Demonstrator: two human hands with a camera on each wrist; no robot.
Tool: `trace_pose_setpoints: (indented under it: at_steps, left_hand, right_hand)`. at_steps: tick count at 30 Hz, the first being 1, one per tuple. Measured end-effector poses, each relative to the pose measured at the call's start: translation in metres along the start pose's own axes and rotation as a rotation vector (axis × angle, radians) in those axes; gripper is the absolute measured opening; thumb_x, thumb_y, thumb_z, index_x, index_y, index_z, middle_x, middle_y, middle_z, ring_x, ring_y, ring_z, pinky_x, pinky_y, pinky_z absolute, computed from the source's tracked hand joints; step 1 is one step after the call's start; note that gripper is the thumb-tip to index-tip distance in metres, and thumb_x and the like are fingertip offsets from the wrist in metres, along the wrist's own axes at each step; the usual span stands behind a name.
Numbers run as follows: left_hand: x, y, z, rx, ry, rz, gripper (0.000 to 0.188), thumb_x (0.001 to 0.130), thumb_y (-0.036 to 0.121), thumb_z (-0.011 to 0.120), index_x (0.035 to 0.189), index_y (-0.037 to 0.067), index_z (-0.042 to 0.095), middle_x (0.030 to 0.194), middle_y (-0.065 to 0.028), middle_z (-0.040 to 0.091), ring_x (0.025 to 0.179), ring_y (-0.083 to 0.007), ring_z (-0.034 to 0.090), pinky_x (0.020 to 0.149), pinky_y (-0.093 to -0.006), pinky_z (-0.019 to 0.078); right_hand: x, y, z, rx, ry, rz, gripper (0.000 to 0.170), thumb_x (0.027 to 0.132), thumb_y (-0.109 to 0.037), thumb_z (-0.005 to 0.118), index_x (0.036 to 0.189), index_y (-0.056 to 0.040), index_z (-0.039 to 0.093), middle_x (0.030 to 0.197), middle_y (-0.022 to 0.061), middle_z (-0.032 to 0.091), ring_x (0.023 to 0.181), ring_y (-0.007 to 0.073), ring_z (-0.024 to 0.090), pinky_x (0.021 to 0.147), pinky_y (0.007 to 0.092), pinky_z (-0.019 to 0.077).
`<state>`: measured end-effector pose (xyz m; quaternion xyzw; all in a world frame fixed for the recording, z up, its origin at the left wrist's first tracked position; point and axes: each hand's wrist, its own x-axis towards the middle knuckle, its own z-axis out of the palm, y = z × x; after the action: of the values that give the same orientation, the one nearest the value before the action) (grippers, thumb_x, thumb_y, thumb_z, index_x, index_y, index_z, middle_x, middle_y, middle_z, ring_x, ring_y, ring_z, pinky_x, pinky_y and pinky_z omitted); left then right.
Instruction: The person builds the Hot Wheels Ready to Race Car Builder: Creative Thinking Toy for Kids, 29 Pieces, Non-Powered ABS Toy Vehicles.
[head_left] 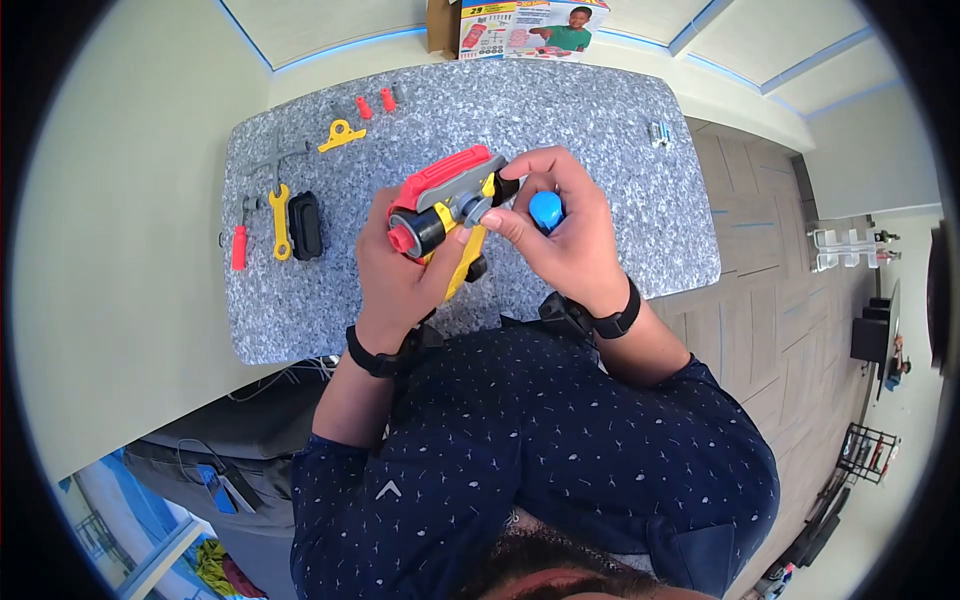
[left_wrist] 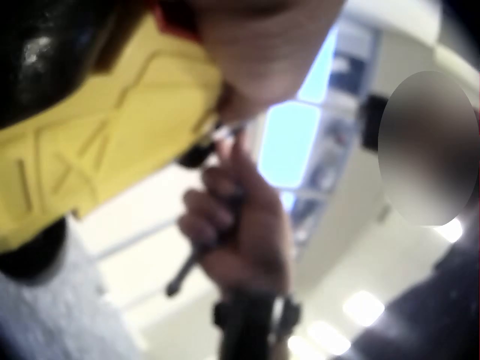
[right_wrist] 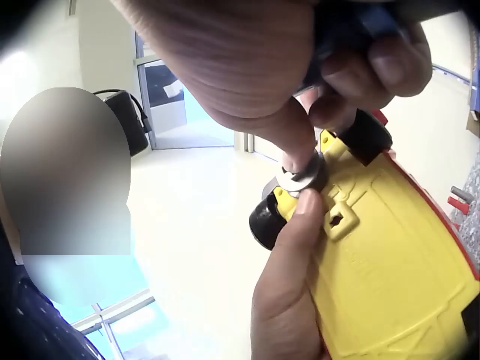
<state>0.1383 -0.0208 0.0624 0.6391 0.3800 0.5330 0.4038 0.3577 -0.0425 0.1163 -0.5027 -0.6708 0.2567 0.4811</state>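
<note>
My left hand (head_left: 390,275) grips a toy car (right_wrist: 390,247) with a yellow underside, a red and grey body and black wheels (head_left: 425,228). The car is tipped, held above the table. At one end of it, between two wheels, sits a round grey part (right_wrist: 304,178); my right thumb touches it and my left thumb lies right beside it. Curled fingers of my right hand (head_left: 580,240) hold a blue-handled tool (head_left: 546,212) against the palm. Its thin dark shaft (left_wrist: 187,270) shows in the blurred left wrist view, and its tip type is not clear.
On the speckled table (head_left: 640,240) at left lie a yellow wrench (head_left: 281,225), a black tray-like piece (head_left: 305,226), a red-handled screwdriver (head_left: 239,245) and a grey cross-shaped piece (head_left: 277,160). Farther back are a yellow part (head_left: 342,135) and red pieces (head_left: 388,99). A printed box (head_left: 530,30) stands behind.
</note>
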Motion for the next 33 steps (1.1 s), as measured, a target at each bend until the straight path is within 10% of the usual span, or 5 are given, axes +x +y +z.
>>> trace_pose_setpoints:
  at_steps: [9,13,17,21,33]
  left_hand:
    - [-0.001,0.007,0.008,-0.195,0.1,-0.104,0.056,0.095,0.017,0.096,0.137,0.0,0.063,0.12,-0.0084,0.08,0.108,-0.0151,0.077,0.095,-0.0332,0.0608]
    - [0.006,-0.006,-0.007,-0.187,0.173,-0.107,0.057,0.096,0.013,0.094,0.141,0.0,0.063,0.126,-0.0086,0.079,0.112,-0.0143,0.075,0.099,-0.0322,0.0598]
    - [0.014,-0.01,-0.019,-0.142,0.234,-0.064,0.06,0.096,0.011,0.094,0.143,-0.001,0.06,0.13,-0.0098,0.076,0.115,-0.0148,0.074,0.099,-0.0326,0.06]
    - [0.016,-0.011,-0.024,-0.083,0.285,-0.066,0.065,0.094,0.011,0.096,0.143,-0.002,0.057,0.13,-0.0115,0.074,0.116,-0.016,0.074,0.1,-0.0337,0.0606]
    - [0.011,-0.014,-0.015,0.241,0.239,0.142,0.056,0.09,0.012,0.098,0.13,0.0,0.06,0.122,-0.0128,0.073,0.107,-0.0175,0.074,0.091,-0.0332,0.0583]
  right_hand:
    - [-0.014,0.007,0.001,0.599,0.074,0.118,0.013,0.106,-0.007,0.078,0.115,-0.0033,0.07,0.101,0.0039,0.067,0.086,0.0086,0.061,0.075,0.0276,0.0495]
    - [-0.016,0.027,-0.022,0.323,0.231,-0.022,0.012,0.113,-0.013,0.071,0.111,-0.0025,0.075,0.111,0.0067,0.07,0.092,0.0117,0.063,0.08,0.0297,0.0521]
    - [-0.022,0.025,-0.047,0.055,0.072,0.287,0.019,0.106,-0.014,0.084,0.117,0.0001,0.08,0.112,0.0062,0.071,0.093,0.0115,0.065,0.077,0.0284,0.0531]
    - [-0.035,0.025,-0.046,0.383,0.1,0.174,0.042,0.088,0.004,0.095,0.128,0.0019,0.081,0.118,0.0104,0.072,0.103,0.0149,0.072,0.08,0.0297,0.0608]
    - [-0.027,0.023,-0.012,-0.039,0.241,-0.383,0.039,0.083,0.004,0.098,0.119,-0.0043,0.084,0.118,0.0107,0.076,0.101,0.02,0.076,0.081,0.032,0.062]
